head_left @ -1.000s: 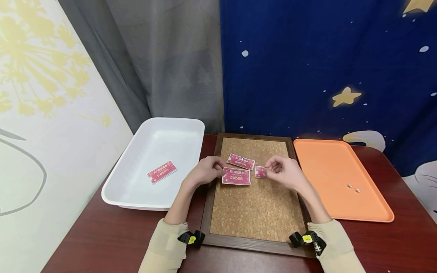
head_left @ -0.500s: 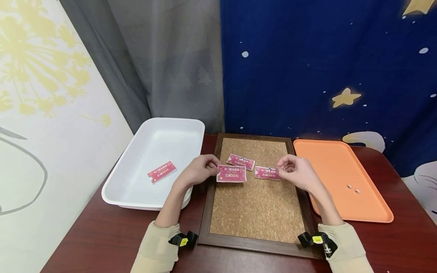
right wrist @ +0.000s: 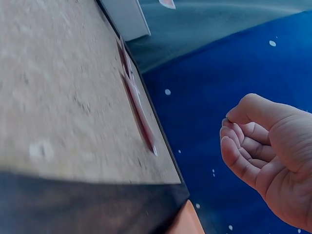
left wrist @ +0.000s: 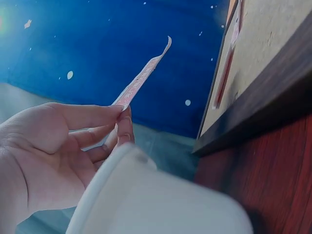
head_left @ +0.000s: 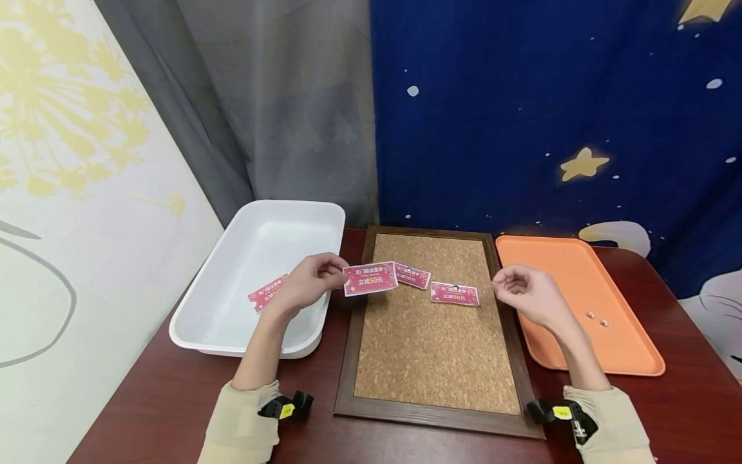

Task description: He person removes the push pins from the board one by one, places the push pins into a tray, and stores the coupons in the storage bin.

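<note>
Curtains (head_left: 313,109) behind, left fingers (head_left: 329,261) pinch one coupon (head_left: 370,279) partly hiding another coupon (head_left: 413,276); right fingers (right wrist: 238,158) curl loosely.

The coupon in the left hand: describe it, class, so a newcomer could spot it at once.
In the head view, find the brown-framed cork board between the white tub and the orange tray. By its left edge, the left hand pinches a pink coupon. Its look-alikes lie on the board or in the tub; only this one is held.

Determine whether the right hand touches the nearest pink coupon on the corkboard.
Apart: the head view shows bare corkboard between the right hand and that pink coupon.
</note>
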Action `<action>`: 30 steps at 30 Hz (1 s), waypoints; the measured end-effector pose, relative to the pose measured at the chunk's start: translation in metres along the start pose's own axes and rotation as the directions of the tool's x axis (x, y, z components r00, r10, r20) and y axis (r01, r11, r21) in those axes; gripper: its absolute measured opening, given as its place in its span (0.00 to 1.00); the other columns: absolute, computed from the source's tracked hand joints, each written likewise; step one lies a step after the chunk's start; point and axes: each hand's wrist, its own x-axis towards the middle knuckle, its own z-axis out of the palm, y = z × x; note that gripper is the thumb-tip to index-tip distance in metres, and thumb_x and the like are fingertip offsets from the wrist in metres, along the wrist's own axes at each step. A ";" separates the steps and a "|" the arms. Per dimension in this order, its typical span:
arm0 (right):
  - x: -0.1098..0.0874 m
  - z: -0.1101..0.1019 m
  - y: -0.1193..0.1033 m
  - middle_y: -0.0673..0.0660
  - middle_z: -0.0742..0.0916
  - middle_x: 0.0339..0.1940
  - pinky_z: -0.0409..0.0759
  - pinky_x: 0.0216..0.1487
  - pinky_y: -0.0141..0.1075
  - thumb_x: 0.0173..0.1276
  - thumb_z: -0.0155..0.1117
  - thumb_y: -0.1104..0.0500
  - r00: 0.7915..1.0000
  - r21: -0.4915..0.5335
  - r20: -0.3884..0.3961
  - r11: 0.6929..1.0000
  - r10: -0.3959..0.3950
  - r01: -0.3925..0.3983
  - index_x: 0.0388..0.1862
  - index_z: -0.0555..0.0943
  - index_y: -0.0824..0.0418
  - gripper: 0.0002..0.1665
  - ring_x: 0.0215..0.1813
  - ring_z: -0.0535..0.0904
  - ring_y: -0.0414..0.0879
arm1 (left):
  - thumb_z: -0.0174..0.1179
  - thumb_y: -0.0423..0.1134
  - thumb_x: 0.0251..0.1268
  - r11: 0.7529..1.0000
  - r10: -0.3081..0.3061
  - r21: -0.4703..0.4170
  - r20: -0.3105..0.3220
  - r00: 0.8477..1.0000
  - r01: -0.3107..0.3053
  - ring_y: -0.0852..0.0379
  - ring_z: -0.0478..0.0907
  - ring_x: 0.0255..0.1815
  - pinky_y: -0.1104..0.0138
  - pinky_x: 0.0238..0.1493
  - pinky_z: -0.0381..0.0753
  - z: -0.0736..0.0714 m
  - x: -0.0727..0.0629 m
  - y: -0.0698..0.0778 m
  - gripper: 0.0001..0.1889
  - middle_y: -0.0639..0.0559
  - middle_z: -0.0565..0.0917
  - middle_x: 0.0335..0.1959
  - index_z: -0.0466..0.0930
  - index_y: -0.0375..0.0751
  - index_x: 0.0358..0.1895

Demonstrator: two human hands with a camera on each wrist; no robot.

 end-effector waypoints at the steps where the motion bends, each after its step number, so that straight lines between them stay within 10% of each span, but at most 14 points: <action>1: -0.001 -0.002 0.002 0.59 0.89 0.38 0.80 0.41 0.24 0.71 0.69 0.65 1.000 -0.005 -0.004 1.000 0.004 -0.004 0.42 0.85 0.66 0.05 0.37 0.82 0.33 | 0.61 0.31 0.74 1.000 -0.004 -0.001 -0.011 1.000 0.004 0.44 0.80 0.42 0.61 0.47 0.79 -0.003 -0.001 -0.001 0.11 0.41 0.85 0.41 0.81 0.30 0.54; 30: -0.039 -0.067 0.056 0.36 0.89 0.33 0.79 0.35 0.19 0.72 0.69 0.64 0.985 -0.118 -0.141 0.986 0.098 -0.115 0.48 0.86 0.72 0.12 0.33 0.82 0.21 | 0.60 0.37 0.78 0.992 -0.089 0.075 -0.160 0.983 0.102 0.51 0.77 0.42 0.68 0.39 0.77 -0.065 -0.034 -0.041 0.16 0.44 0.83 0.44 0.78 0.28 0.59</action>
